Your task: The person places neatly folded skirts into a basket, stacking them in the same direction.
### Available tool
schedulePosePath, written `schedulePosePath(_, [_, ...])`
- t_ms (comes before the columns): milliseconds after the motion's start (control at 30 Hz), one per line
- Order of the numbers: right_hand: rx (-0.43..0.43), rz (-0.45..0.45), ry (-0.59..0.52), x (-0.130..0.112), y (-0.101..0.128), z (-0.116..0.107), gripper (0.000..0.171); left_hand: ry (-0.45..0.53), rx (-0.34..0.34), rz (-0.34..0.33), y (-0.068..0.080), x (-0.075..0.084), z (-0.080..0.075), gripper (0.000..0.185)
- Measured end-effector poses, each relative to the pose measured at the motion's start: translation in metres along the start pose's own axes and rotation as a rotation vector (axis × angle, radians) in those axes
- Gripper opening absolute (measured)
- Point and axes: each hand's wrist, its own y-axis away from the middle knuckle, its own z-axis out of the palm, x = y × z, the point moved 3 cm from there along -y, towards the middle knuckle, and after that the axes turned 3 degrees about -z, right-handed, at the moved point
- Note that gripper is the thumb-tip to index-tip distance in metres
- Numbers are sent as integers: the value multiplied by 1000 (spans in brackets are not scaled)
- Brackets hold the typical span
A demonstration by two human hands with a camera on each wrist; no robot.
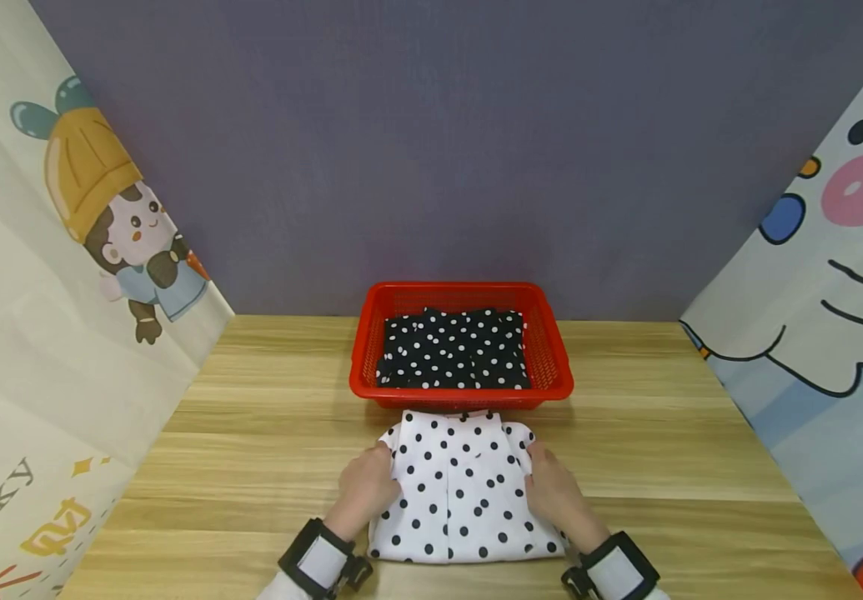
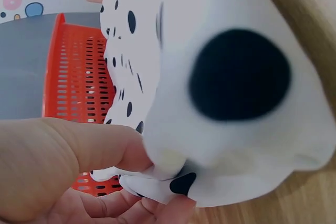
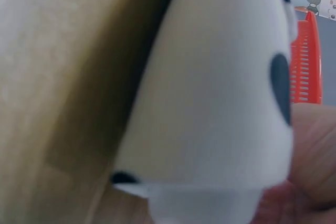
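1. Left hand (image 1: 366, 492) and right hand (image 1: 557, 493) pinching side edges of folded white dotted garment (image 1: 461, 492) on table (image 1: 251, 450), just before red basket (image 1: 551, 367).
2. Risk: uneven grip, fold slipping open.

The left hand (image 1: 367, 492) and right hand (image 1: 554, 492) have their fingertips tucked out of sight under the edges of the white spotted cloth (image 1: 461, 492) in the head view. Both forearms are cut off by the near edge. In the right wrist view the cloth fills the picture as a blur — only one dark spot and a strip of the red basket (image 3: 304, 56) show. The dark spotted cloth (image 1: 454, 350) hides the basket floor — its folds cannot be made out.
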Motion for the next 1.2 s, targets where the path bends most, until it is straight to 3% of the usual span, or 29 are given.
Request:
schedulePosePath(233, [64, -43, -27, -3, 11, -6, 40, 63, 63, 26, 11, 0, -9, 28])
schedulePosePath(400, [109, -82, -4, -6, 19, -10, 38, 58, 128, 42, 20, 0, -14, 31])
schedulePosePath(633, [184, -137, -11, -7, 29, -12, 35, 41, 159, 47, 29, 0, -20, 33])
schedulePosePath(800, [201, -122, -11, -11, 35, -16, 37, 40, 193, 68, 34, 0, -23, 32])
schedulePosePath(1033, [199, -88, 0, -16, 44, -21, 37, 65, 166, 42, 42, 2, -28, 33])
schedulePosePath(1200, [221, -96, 17, -19, 48, -26, 37, 76, 211, 72, 48, 4, -35, 32])
